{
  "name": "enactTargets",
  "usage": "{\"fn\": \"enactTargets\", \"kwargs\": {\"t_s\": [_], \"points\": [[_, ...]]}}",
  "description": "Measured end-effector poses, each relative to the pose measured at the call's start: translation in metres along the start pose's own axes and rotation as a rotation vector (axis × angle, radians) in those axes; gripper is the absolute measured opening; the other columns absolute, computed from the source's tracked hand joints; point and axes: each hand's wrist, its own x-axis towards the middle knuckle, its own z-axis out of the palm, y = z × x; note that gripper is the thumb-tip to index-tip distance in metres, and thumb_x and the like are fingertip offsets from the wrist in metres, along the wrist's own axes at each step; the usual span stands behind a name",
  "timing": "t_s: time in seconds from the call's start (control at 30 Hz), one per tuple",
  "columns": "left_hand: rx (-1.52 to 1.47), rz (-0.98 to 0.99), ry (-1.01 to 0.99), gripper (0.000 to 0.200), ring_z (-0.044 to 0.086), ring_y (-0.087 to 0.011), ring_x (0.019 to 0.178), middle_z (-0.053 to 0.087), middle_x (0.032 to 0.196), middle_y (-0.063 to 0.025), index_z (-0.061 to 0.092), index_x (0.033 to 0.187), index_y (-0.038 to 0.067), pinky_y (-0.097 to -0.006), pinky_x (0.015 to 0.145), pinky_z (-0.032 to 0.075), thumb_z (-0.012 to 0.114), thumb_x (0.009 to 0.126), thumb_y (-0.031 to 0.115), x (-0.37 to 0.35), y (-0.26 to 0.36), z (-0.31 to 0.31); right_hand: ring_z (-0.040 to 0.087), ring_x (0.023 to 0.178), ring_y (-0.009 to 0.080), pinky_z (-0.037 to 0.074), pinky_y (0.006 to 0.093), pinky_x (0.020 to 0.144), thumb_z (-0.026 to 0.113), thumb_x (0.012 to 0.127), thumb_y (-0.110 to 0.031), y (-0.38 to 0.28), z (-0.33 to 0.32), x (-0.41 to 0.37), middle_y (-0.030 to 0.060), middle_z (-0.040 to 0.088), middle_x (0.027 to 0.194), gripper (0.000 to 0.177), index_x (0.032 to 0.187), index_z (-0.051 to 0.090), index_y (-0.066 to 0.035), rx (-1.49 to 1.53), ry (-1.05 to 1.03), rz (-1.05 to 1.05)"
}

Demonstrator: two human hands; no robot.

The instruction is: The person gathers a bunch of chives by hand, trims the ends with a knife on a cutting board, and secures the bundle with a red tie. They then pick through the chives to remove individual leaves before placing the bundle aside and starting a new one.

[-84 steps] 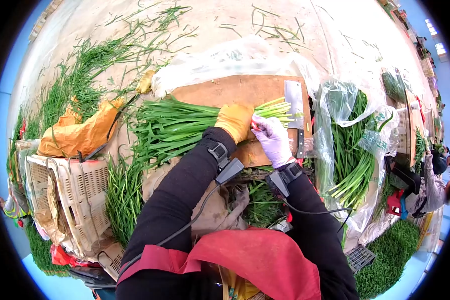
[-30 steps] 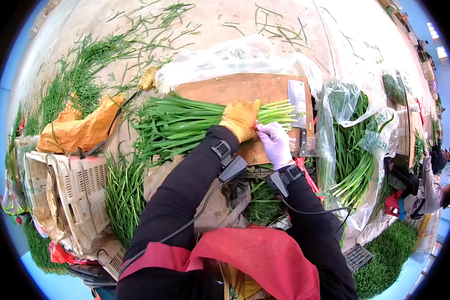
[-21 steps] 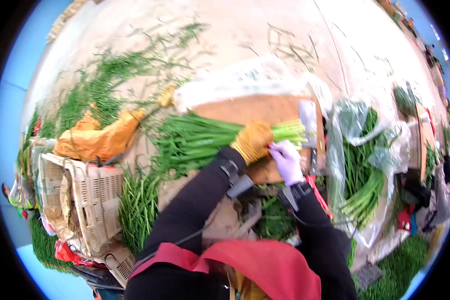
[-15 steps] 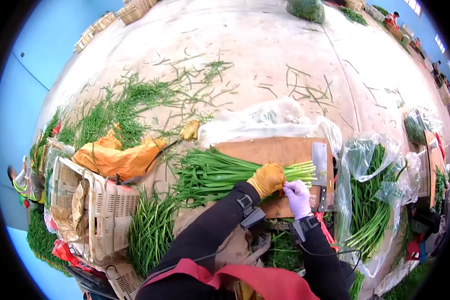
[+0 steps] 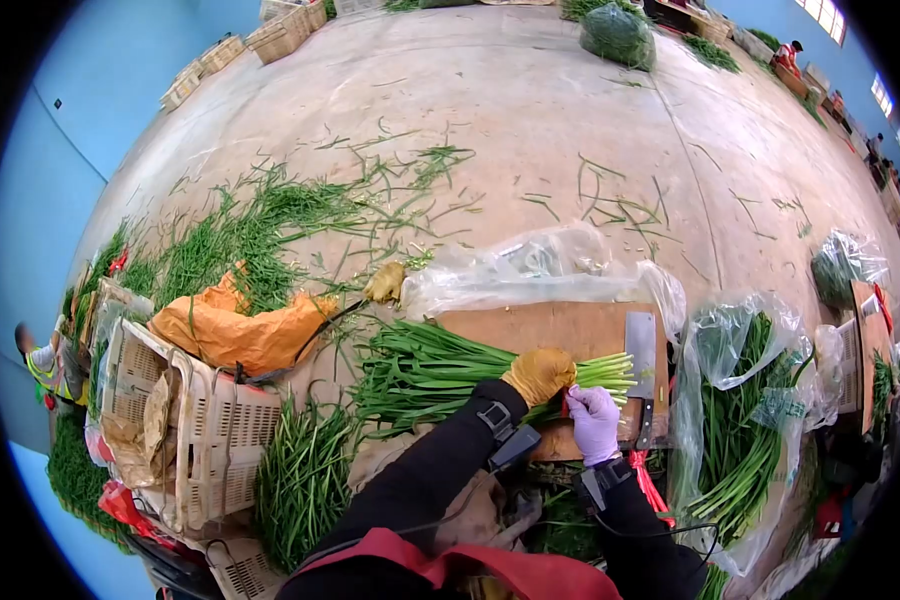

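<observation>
A bunch of garlic chives (image 5: 440,372) lies across a brown wooden board (image 5: 530,322), its leaves spread to the left and its pale stems pointing right. My left hand (image 5: 540,376), in a yellow-orange glove, is wrapped over the stems. Close beside it, my right hand (image 5: 595,420), in a thin purple glove, is pinched at the near side of the bunch. A bit of red strip shows at its fingertips, mostly hidden. On the board's right side rests a cleaver (image 5: 641,360), handle towards me. Red strips (image 5: 648,487) hang by my right wrist.
Clear plastic sheeting (image 5: 530,265) lies behind the board. A plastic bag of chives (image 5: 740,420) stands at the right. At the left are a cream crate (image 5: 225,440), an orange sack (image 5: 240,325) and loose chives (image 5: 305,480). A person in a yellow vest (image 5: 45,368) is at far left.
The view has tilted up a little, so the board and bunch sit lower. My left hand still grips the bunch; my right hand has shifted slightly towards me, and a bit of red shows at its fingertips.
</observation>
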Motion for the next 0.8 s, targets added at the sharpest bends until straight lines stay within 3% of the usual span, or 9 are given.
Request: {"fn": "enactTargets", "kwargs": {"t_s": [0.07, 0.17, 0.27, 0.3, 0.43, 0.63, 0.8], "points": [[-0.042, -0.048, -0.010, 0.008, 0.063, -0.0319, 0.072, 0.064, 0.074, -0.0127, 0.066, 0.079, 0.007, -0.0383, 0.063, 0.048, 0.063, 0.082, 0.014, 0.000, -0.002, 0.001, 0.053, 0.058, 0.0167, 0.042, 0.0294, 0.055, 0.072, 0.082, 0.000, 0.003, 0.004, -0.001, 0.0057, 0.054, 0.068, 0.010, 0.082, 0.063, -0.004, 0.019, 0.032, -0.021], [-0.060, -0.095, -0.019, 0.008, 0.063, -0.0318, 0.072, 0.065, 0.074, -0.0127, 0.066, 0.079, 0.008, -0.0387, 0.063, 0.048, 0.063, 0.081, 0.015, 0.000, -0.003, 0.003, 0.056, 0.060, 0.0169, 0.044, 0.0291, 0.056, 0.073, 0.082, -0.002, 0.001, 0.004, 0.002, 0.0067, 0.056, 0.070, 0.010, 0.082, 0.063, -0.003, -0.056, 0.036, -0.024], [0.006, -0.097, -0.002, 0.009, 0.063, -0.0321, 0.073, 0.065, 0.075, -0.0128, 0.068, 0.081, 0.009, -0.0393, 0.063, 0.049, 0.064, 0.081, 0.017, -0.001, -0.004, 0.005, 0.062, 0.070, 0.0234, 0.049, 0.0324, 0.064, 0.074, 0.081, -0.007, -0.011, -0.007, 0.012, 0.0099, 0.061, 0.078, 0.011, 0.087, 0.065, -0.005, -0.149, -0.114, 0.111], [0.024, -0.104, -0.007, 0.010, 0.063, -0.0324, 0.073, 0.065, 0.076, -0.0129, 0.068, 0.081, 0.009, -0.0395, 0.064, 0.049, 0.064, 0.081, 0.018, -0.001, -0.005, 0.005, 0.063, 0.071, 0.0259, 0.050, 0.0357, 0.065, 0.074, 0.082, -0.016, -0.020, -0.010, 0.017, 0.0105, 0.062, 0.079, 0.014, 0.085, 0.064, -0.006, -0.183, -0.149, 0.154], [0.089, -0.104, 0.015, 0.013, 0.063, -0.0334, 0.075, 0.066, 0.078, -0.0129, 0.070, 0.083, 0.010, -0.0409, 0.065, 0.049, 0.063, 0.082, 0.021, 0.000, -0.003, 0.006, 0.064, 0.075, 0.0345, 0.051, 0.0437, 0.068, 0.069, 0.084, -0.028, -0.035, -0.019, 0.038, 0.0130, 0.064, 0.080, 0.022, 0.084, 0.063, -0.007, -0.503, -0.385, 0.163], [0.214, -0.057, 0.048, 0.014, 0.063, -0.0339, 0.075, 0.066, 0.077, -0.0122, 0.070, 0.082, 0.011, -0.0422, 0.065, 0.050, 0.062, 0.082, 0.024, 0.001, -0.014, 0.016, 0.063, 0.079, 0.0393, 0.050, 0.0471, 0.071, 0.060, 0.089, -0.031, -0.039, -0.016, 0.060, 0.0190, 0.065, 0.080, 0.027, 0.084, 0.064, -0.004, -0.739, -0.673, 0.168], [0.098, -0.088, 0.031, 0.012, 0.063, -0.0333, 0.073, 0.065, 0.076, -0.0120, 0.069, 0.078, 0.012, -0.0420, 0.064, 0.050, 0.062, 0.081, 0.021, -0.001, -0.012, 0.011, 0.062, 0.078, 0.0416, 0.049, 0.0486, 0.069, 0.060, 0.090, -0.028, -0.024, -0.012, 0.047, 0.0221, 0.064, 0.078, 0.028, 0.082, 0.062, -0.001, -0.659, -0.549, 0.215]]}}
